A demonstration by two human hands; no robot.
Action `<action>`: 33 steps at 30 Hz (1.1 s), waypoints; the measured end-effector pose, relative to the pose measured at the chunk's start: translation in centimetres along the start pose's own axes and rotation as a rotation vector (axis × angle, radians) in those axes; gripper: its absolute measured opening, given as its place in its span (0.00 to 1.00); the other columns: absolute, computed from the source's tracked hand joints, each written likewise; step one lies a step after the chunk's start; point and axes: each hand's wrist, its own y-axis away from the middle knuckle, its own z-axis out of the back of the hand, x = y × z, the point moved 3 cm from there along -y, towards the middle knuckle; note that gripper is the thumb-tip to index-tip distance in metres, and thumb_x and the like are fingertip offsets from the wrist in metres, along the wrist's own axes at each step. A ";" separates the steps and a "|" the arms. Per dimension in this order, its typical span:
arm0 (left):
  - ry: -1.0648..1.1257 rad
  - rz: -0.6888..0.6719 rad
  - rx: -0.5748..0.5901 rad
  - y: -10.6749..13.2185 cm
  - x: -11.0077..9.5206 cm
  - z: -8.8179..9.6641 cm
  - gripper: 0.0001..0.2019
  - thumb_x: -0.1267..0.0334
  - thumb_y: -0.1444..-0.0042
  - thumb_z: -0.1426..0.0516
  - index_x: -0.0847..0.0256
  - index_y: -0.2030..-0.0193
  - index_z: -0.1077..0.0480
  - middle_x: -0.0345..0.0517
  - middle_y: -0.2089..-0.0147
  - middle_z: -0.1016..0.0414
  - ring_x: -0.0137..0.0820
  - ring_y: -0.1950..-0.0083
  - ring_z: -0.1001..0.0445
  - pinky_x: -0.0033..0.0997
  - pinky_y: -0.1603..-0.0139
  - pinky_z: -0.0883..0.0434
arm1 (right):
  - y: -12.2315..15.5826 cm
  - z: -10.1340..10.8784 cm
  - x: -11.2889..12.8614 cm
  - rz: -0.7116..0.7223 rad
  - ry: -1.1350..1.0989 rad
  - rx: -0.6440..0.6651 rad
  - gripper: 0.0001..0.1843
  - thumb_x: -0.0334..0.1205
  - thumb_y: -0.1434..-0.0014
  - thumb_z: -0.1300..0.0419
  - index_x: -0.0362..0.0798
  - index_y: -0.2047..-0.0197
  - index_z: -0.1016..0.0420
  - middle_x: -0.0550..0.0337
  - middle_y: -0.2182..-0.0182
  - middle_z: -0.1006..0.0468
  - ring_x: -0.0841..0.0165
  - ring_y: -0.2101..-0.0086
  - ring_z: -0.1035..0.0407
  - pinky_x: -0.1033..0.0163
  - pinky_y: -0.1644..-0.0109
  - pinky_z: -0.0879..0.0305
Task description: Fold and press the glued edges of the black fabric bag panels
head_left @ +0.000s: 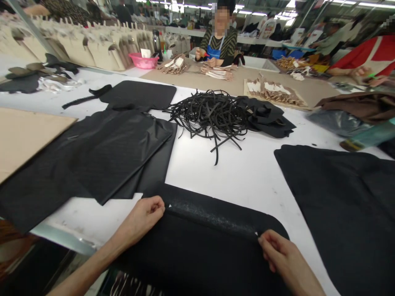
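Across the table's front edge lies a black sheet (pixel 203 250), pinched near one end of its far edge by my left hand (pixel 149 211). At the other end, my right hand (pixel 279 250) has its fingers closed on the same edge. Under and beyond that edge is a black panel (pixel 243 211) with a rounded corner. A dull, whitish, shiny band runs along the panel beside the sheet's edge. Small white triangular marks show close to the fingertips of both hands. The near part of the sheet hangs toward me.
Black sheets (pixel 101 152) are stacked at left beside a tan board (pixel 27 135). More black panels (pixel 345 205) lie at right. A heap of thin black strips (pixel 212 113) sits mid-table. Across the table, a person in a blue apron (pixel 214 52) works near a pink basin (pixel 143 61).
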 end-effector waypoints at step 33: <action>-0.225 -0.044 -0.080 -0.4 -0.1 -0.3 0.09 0.59 0.49 0.51 0.57 0.77 0.43 0.31 0.84 0.43 0.27 0.81 0.41 0.26 0.77 0.48 | 0.5 -0.2 0.9 0.005 0.201 -0.146 0.12 0.48 0.44 0.53 0.52 0.76 0.43 0.67 0.83 0.39 0.69 0.79 0.42 0.65 0.77 0.52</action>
